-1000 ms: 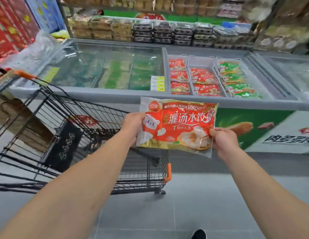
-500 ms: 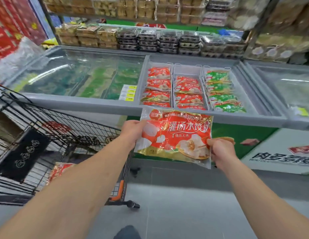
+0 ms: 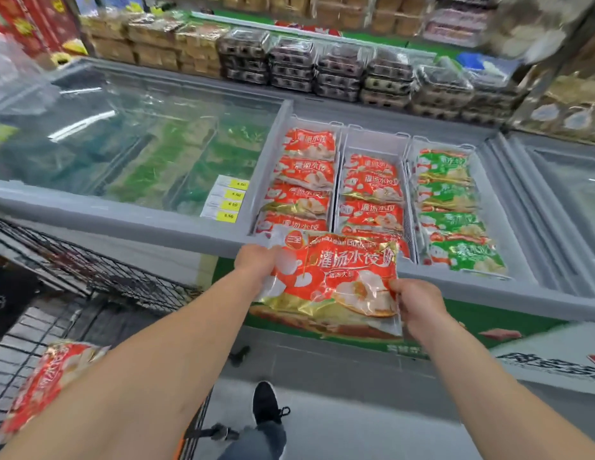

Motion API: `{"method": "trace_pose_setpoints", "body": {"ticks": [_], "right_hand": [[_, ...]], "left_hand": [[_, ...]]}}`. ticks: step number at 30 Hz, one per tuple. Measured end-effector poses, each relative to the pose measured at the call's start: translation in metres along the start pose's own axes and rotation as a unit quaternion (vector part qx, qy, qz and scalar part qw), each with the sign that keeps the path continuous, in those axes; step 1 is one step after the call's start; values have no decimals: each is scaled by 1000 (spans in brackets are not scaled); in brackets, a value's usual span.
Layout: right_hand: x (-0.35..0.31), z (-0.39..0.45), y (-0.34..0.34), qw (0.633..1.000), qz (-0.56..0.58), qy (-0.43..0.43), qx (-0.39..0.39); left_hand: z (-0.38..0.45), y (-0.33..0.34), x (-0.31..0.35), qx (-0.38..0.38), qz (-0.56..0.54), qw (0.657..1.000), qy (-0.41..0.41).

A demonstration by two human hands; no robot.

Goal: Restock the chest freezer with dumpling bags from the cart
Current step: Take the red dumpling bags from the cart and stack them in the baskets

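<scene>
I'm looking at a grocery shop's frozen-food aisle. A long chest freezer [image 3: 130,224] with sliding glass lids runs across my view, its open section split into baskets of red dumpling bags [image 3: 306,174] and green bags [image 3: 445,194]. Yellow price tags [image 3: 224,200] sit on the glass. Behind it, shelves carry stacked egg cartons [image 3: 339,74] and boxed goods, and a wire shopping cart [image 3: 90,277] stands at my left.

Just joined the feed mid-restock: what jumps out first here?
A red dumpling bag fills the centre, held by the left hand and right hand at the open freezer's front rim. Behind it lie two rows of red bags and, rightmost, green bags. Another red bag lies in the cart, lower left.
</scene>
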State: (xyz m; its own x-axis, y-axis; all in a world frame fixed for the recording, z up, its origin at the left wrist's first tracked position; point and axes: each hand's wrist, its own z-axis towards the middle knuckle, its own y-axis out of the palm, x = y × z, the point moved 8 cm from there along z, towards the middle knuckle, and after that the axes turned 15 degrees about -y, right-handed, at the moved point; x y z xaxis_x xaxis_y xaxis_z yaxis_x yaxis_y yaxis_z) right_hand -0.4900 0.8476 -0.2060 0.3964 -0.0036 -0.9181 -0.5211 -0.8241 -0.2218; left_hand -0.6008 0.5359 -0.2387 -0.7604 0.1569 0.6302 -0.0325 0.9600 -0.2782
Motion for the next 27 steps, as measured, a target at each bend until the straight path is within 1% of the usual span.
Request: {"method": "trace_pose_setpoints", "body": {"ticks": [3,6,8,12,15,17,22,27], "right_hand": [[-21,51,24,1000,-11,-11,-4],[-37,87,44,1000,-22,-11,-10],[-42,109,57,1000,-17,1,-20],[-47,157,78,998,-27,12,-50],[-47,193,92,997,-42,15,-64],[-46,221,103,996,-58,12,-73],[-28,271,132,987,-101,22,-122],[-5,303,174,968,-154,42,-194]], "left_hand": [[24,8,43,-18,-15,1000,-12],[54,12,78,-5,25,1000,2],[74,17,96,-7,33,999,-2],[79,33,131,-40,23,999,-23],[104,48,144,-41,13,998,-43],[131,58,151,-26,11,998,-55],[172,79,165,23,35,997,-62],[214,94,172,76,81,992,-64]]}}
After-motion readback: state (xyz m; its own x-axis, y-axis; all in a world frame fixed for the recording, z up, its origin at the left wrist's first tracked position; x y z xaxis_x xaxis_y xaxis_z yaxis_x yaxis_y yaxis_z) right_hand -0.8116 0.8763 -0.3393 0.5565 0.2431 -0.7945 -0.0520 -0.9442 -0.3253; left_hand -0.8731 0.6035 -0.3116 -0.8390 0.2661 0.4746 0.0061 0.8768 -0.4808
